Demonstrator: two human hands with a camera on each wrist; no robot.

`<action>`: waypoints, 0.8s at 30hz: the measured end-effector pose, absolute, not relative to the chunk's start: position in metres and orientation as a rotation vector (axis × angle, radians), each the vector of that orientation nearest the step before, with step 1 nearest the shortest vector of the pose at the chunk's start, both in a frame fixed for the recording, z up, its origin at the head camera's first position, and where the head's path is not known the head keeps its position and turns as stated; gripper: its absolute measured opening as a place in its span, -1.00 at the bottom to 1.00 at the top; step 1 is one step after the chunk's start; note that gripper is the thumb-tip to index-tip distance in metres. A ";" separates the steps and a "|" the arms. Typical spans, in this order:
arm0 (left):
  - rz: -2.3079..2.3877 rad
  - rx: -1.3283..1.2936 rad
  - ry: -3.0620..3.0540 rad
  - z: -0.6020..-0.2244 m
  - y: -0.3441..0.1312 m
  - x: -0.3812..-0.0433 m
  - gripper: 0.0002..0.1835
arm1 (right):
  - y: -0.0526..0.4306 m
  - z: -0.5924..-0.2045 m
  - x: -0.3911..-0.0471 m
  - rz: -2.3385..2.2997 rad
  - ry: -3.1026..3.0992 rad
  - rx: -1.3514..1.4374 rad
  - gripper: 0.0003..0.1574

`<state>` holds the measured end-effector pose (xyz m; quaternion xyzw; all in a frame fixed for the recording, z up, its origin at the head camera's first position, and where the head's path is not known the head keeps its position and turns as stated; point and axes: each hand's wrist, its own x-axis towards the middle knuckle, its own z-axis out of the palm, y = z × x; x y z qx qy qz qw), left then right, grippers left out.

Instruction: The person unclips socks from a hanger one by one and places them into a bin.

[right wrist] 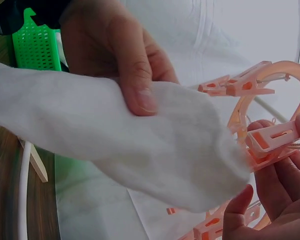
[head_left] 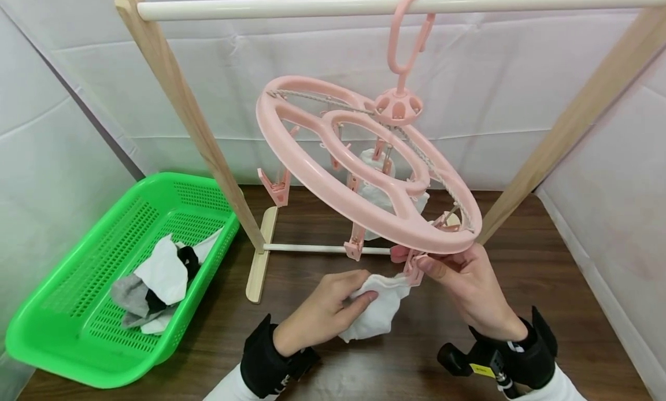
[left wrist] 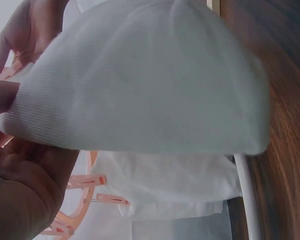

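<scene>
The left hand (head_left: 325, 305) is closed in a pinch on a white sock (head_left: 378, 315), its thumb laid across the fabric, while a pink clip (head_left: 414, 268) is pinched between the thumb and fingers of the right hand (head_left: 468, 285), under the lower-right rim of the round pink hanger (head_left: 322, 173). If only a thin edge of fabric is caught by the clip, the sock could be expected to slip out once the left hand's pinch is eased, and be dropped onto the dark wood-grain surface (head_left: 322, 372) below. Whether the edge has been gripped by the clip's jaws cannot be told. The hanger is tilted, its right side low in the head view; were it pulled down further, the hook (head_left: 395, 37) might be slid along the white rod (head_left: 260, 8), or the second white cloth (head_left: 382, 199), seen behind the ring, might be shaken. The sock is placed at the lower centre of the frame, just right of the left hand's fingertips and left of the right hand, with its upper-right corner brought up to the clip; in the right wrist view it is stretched across the middle, beneath the left thumb.
</scene>
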<state>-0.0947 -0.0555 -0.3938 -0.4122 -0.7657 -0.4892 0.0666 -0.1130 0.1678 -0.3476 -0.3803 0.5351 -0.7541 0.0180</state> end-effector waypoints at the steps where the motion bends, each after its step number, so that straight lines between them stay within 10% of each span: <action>1: -1.473 -1.237 -2.307 -0.394 -0.056 -0.095 -0.85 | 0.168 -0.347 -0.113 -2.351 1.657 -1.176 -0.74; 24: -1.421 -1.044 -2.424 -0.403 -0.079 -0.088 -0.72 | 0.192 -0.352 -0.105 -2.039 1.931 -0.980 -0.79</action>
